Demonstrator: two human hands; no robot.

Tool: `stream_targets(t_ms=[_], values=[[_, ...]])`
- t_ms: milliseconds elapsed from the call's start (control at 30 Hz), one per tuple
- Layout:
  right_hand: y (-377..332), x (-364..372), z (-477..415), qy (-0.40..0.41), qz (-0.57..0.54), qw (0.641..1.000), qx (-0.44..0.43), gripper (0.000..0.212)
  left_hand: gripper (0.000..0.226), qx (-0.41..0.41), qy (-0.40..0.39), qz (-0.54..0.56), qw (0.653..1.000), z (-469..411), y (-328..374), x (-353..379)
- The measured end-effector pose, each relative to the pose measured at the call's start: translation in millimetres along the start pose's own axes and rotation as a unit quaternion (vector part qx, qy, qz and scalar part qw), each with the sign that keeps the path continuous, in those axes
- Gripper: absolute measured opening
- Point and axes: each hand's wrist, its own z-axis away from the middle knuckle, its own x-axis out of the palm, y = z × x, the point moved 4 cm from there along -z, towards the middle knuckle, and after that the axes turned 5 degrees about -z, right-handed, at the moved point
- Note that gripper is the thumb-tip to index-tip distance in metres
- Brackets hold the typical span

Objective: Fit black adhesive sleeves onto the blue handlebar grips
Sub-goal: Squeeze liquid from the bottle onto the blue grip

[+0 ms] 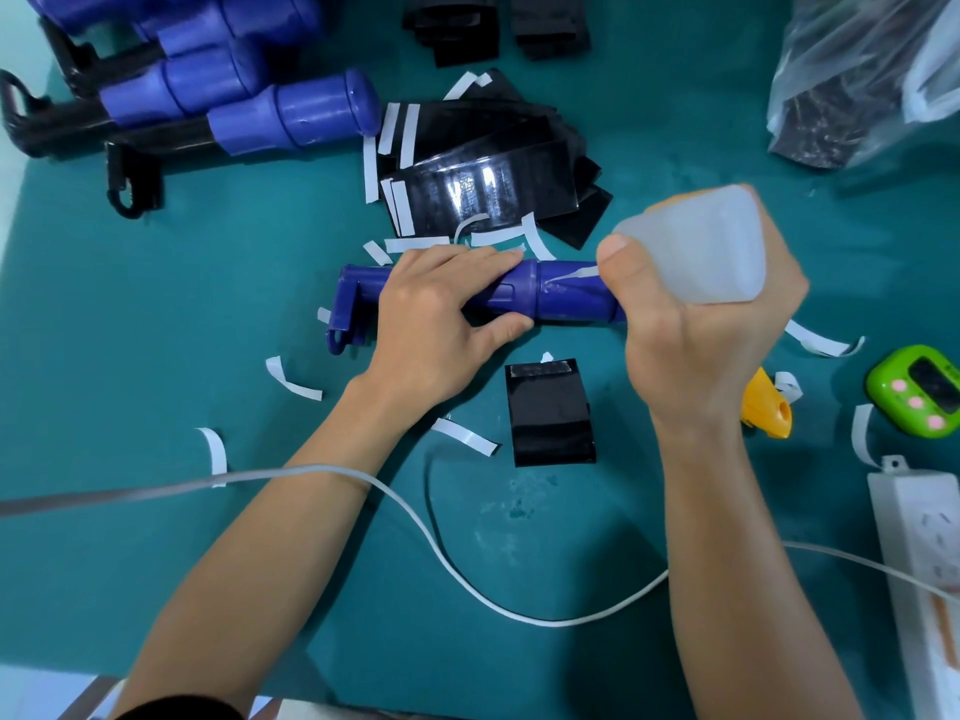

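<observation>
L hand [441,314] wraps the blue handlebar grip [566,296] at its narrower neck, fingers over the top, thumb underneath, pinning it on the teal mat [156,304] at ctr frame, long axis left-right. R hand [696,330] is curled tight round a translucent squeeze bottle [696,241], tipped sideways w/ its nozzle [582,274] touching the grip's fatter barrel; a wet streak shows there. My read: I'm wetting the barrel so a sleeve will slide on. The grip looks like stiff moulded plastic or hard rubber, light and not crushable, but the barrel will be slick once wet. So I'd hold by the dry neck or the clamp end at left, not the wetted part. The black adhesive sleeve [549,413] just below the grip lies flat: thin, glossy, prob. floppy film, w/ what looks like a bared sticky band at its top edge. Take it by the side edges, away from the glue, or it'll cling to fingers or itself. More in a fanned pile [493,168] above ctr. Peeled backing strips [293,379] litter the mat. Upper left: more blue grips on black bars [291,116]. Upper right: clear plastic bag [857,70]. Right edge: green timer [919,389], yellow plastic piece [766,407] (can't tell what), white power strip [919,553]. A white cable [467,574] loops across the btm.
</observation>
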Motion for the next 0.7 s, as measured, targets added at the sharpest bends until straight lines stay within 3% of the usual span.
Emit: stream_targets(t_ms=[700], values=[[-4.4,3.0,4.0,-0.023,0.051,0.998,-0.030,0.018,0.057,-0.010,-0.016,-0.007,1.000,-1.8,1.3,-1.5]])
